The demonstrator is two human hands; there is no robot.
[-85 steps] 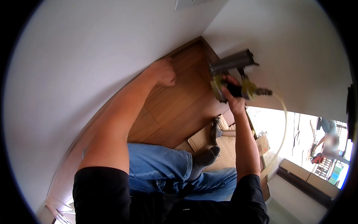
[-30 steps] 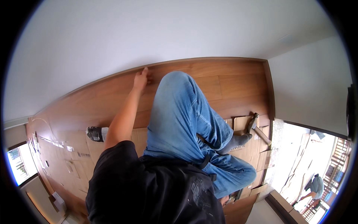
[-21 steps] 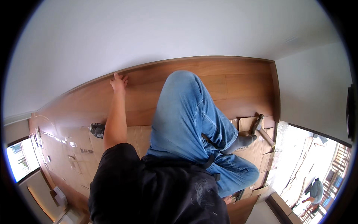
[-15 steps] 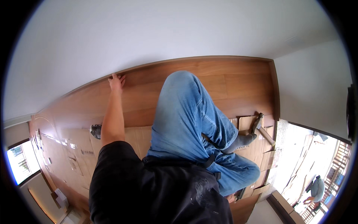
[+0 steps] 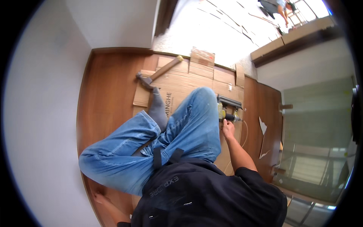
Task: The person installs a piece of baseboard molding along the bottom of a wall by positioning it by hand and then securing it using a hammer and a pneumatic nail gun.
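Observation:
My right hand (image 5: 228,129) has its fingers curled at the black handle of a nail gun (image 5: 229,116), which lies on its side on the cardboard beside my right knee. Its body is yellow-green, with a long dark magazine and a thin hose at the rear. At lower left, my left hand (image 5: 100,198) reaches past my bent left leg to the brown skirting board (image 5: 92,192) at the wall's foot. Its fingers look stretched out against the board, though they are small and slightly smeared. A claw hammer (image 5: 164,71) with a wooden handle rests near my socked foot.
Cardboard sheets (image 5: 181,81) cover part of the brown wood floor (image 5: 107,83). A torn white scrap (image 5: 262,126) lies to the right, before a greenish glass panel (image 5: 317,125). Beyond the doorway, another person (image 5: 278,8) is bent over among strips on a bright floor.
The view has swung round to the right, bringing the nail gun and my right hand into plain sight. My left hand stays by the skirting board and now shows at lower left.

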